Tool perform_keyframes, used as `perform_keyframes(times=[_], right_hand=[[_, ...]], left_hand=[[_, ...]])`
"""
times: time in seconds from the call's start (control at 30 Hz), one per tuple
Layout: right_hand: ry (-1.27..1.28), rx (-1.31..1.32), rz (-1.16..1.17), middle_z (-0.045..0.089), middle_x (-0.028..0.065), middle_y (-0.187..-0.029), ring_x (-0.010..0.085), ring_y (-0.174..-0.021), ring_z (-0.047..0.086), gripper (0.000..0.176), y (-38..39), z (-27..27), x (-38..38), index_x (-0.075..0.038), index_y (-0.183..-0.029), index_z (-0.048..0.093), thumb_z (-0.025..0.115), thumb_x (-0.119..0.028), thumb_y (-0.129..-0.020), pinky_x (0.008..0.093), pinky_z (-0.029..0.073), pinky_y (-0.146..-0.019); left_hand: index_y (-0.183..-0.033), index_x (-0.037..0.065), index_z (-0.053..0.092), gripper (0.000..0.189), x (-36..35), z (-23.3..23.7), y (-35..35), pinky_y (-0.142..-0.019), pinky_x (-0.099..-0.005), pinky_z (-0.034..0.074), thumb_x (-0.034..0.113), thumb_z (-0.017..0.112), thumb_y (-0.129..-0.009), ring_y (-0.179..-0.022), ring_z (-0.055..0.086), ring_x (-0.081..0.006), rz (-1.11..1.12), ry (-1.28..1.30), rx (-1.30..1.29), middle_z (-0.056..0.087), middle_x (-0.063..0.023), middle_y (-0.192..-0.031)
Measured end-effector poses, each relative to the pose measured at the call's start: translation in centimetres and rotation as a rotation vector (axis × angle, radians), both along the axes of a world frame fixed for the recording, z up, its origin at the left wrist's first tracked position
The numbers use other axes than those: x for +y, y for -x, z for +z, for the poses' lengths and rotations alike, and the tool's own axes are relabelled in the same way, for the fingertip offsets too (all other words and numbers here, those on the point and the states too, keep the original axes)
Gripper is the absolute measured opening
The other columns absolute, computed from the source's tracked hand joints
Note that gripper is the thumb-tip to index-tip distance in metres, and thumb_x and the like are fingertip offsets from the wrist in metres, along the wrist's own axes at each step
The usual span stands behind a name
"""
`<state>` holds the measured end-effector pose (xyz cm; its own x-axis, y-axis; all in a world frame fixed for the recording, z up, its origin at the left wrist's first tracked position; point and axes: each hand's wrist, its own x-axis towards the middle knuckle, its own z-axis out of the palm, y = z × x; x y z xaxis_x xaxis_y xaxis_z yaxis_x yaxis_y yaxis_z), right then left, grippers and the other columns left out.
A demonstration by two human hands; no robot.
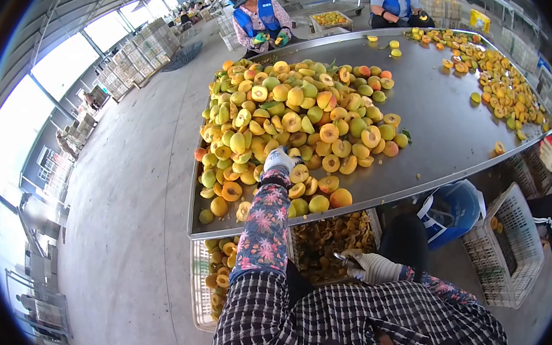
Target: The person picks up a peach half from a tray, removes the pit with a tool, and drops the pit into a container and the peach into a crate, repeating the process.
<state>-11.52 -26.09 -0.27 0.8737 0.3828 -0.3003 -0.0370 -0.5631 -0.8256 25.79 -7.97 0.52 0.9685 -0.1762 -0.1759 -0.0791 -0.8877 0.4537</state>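
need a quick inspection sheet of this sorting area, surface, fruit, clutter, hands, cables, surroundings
Surface: metal table, bare through the middle, loose pieces near the far edge
Job's things: large heap of stone fruit, whole and halved; smaller heap at the far right
Clutter: fruit-filled crate under the near left corner; blue bucket and white crate on the floor at right
Grips: left grip, gloved, at the large heap, finger closure unclear; right grip, gloved, around a metal tool, type unclear
Cables: nothing seen
Surroundings: co-workers in blue vests across the table; stacked crates on the concrete floor
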Motion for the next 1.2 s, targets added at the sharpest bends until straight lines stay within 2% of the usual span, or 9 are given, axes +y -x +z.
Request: perform_keyframes(times=[0.03,0.07,0.2,0.23,0.37,0.43,0.67,0.93,1.2], right_hand=[[0.021,0.007,-0.003,0.066,0.0196,-0.096,0.0377,-0.087,0.065,0.046,-0.1,-0.1,0.0,-0.008,-0.135,0.042,0.061,-0.018,-0.094,0.0416,0.051,-0.077],[0.042,0.015,-0.006,0.066,0.0197,-0.096,0.0378,-0.088,0.065,0.046,-0.3,-0.4,0.0,-0.007,-0.134,0.043,0.061,-0.018,-0.094,0.0415,0.051,-0.078],[0.08,0.004,-0.048,0.066,0.0224,-0.098,0.0335,-0.089,0.067,0.038,-0.7,0.4,-0.1,-0.002,-0.128,0.049,0.059,-0.019,-0.095,0.0391,0.052,-0.077],[0.072,-0.003,-0.067,0.066,0.0232,-0.098,0.0326,-0.088,0.067,0.036,-0.7,0.4,-0.2,-0.001,-0.126,0.051,0.058,-0.019,-0.095,0.0387,0.052,-0.077],[-0.151,-0.03,-0.233,0.066,0.0249,-0.096,0.0323,-0.086,0.067,0.032,-1.2,1.3,0.3,0.001,-0.123,0.051,0.053,-0.02,-0.098,0.0398,0.051,-0.075],[-0.21,-0.296,-0.232,0.065,0.0256,-0.091,0.0359,-0.084,0.067,0.033,-1.9,3.9,0.8,0.002,-0.122,0.05,0.052,-0.022,-0.099,0.0421,0.051,-0.073],[0.12,-0.795,-0.206,0.066,0.0192,-0.092,0.0396,-0.081,0.066,0.032,-4.8,7.5,2.3,-0.005,-0.118,0.048,0.062,-0.019,-0.092,0.0455,0.053,-0.069],[0.435,-0.702,-0.158,0.068,0.0124,-0.09,0.0359,-0.081,0.067,0.034,-5.2,7.6,3.2,-0.009,-0.112,0.047,0.068,-0.017,-0.086,0.0431,0.053,-0.072],[0.325,-0.848,-0.136,0.065,0.0157,-0.089,0.038,-0.072,0.065,0.035,-5.4,5.5,2.7,-0.008,-0.115,0.043,0.062,-0.019,-0.088,0.0461,0.052,-0.06]], left_hand=[[-0.138,0.003,0.046,0.086,0.6,-0.2,0.6,-0.099,-0.0423,0.048,0.044,0.082,-0.071,-0.118,0.059,-0.0349,-0.004,0.076,-0.005,0.063,-0.0197,-0.121],[-0.129,0.002,0.051,0.064,0.7,-0.7,1.2,-0.094,-0.0391,0.052,0.031,0.079,-0.079,-0.111,0.063,-0.033,0.001,0.088,-0.027,0.068,-0.0176,-0.109],[-0.106,0.005,0.052,0.02,2.0,-1.6,5.0,-0.083,-0.0344,0.057,-0.005,0.058,-0.09,-0.097,0.066,-0.0262,0.147,1.732,0.443,0.064,-0.0136,-0.107],[-0.114,0.006,0.052,0.026,2.3,-0.1,7.5,-0.085,-0.0389,0.058,-0.002,0.059,-0.091,-0.099,0.065,-0.0278,0.174,1.945,0.524,0.062,-0.0153,-0.112],[-0.131,0.012,0.053,0.036,2.6,4.0,16.3,-0.089,-0.0431,0.057,0.028,0.059,-0.099,-0.105,0.063,-0.0289,0.032,1.982,0.502,0.06,-0.0118,-0.123],[-0.13,0.012,0.055,0.053,1.8,4.7,18.7,-0.087,-0.0432,0.057,0.054,0.053,-0.096,-0.103,0.063,-0.0309,0.209,2.094,0.638,0.062,-0.0144,-0.12],[-0.123,0.002,0.055,0.059,0.2,3.6,23.2,-0.09,-0.0408,0.055,0.055,0.05,-0.097,-0.102,0.062,-0.0293,0.163,1.963,0.564,0.063,-0.0149,-0.113],[-0.118,0.0,0.055,0.063,-1.0,3.9,24.6,-0.091,-0.0373,0.052,0.059,0.045,-0.098,-0.1,0.063,-0.0261,0.184,1.82,0.467,0.064,-0.0135,-0.107],[-0.117,-0.002,0.058,0.071,-0.7,4.3,24.8,-0.094,-0.0368,0.051,0.063,0.037,-0.099,-0.102,0.063,-0.0259,0.22,1.806,0.517,0.066,-0.0154,-0.109]])
